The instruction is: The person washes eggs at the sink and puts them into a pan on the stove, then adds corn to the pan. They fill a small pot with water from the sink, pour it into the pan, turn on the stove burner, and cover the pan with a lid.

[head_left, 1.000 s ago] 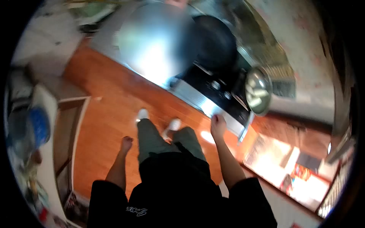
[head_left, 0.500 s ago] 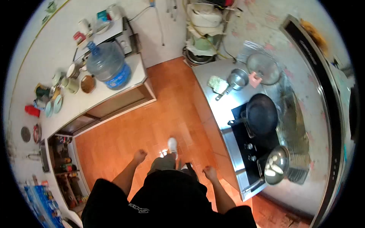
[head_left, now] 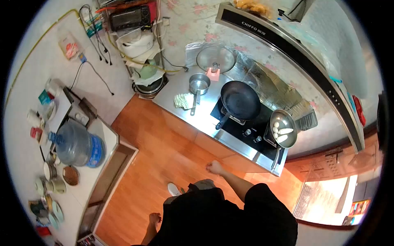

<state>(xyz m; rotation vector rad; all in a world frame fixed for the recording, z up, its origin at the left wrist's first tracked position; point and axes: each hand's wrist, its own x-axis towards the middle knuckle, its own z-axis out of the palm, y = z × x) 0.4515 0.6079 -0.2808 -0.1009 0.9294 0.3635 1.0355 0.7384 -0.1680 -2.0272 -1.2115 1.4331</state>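
My right hand hangs over the floor in front of the stove counter, empty, its fingers loosely bent and slightly apart. My left hand is low beside my body, also empty, with relaxed, curled fingers. Nearest the right hand is the black gas cooktop. On it stand a black frying pan, its handle pointing toward me, and a steel pan holding several white pieces. Farther left on the counter are a small steel saucepan, a folded pale cloth and a glass lid leaning at the wall.
A range hood hangs above the cooktop. At the left, a large water bottle lies on a white counter with cups and a brown-filled bowl. A shelf rack with a toaster oven stands in the corner. Orange tiles cover the floor.
My view has turned right toward the stove, and my body has moved nearer to it. Both arms have swung; the left hand is now lower in view. Pans and counter items stay in place.
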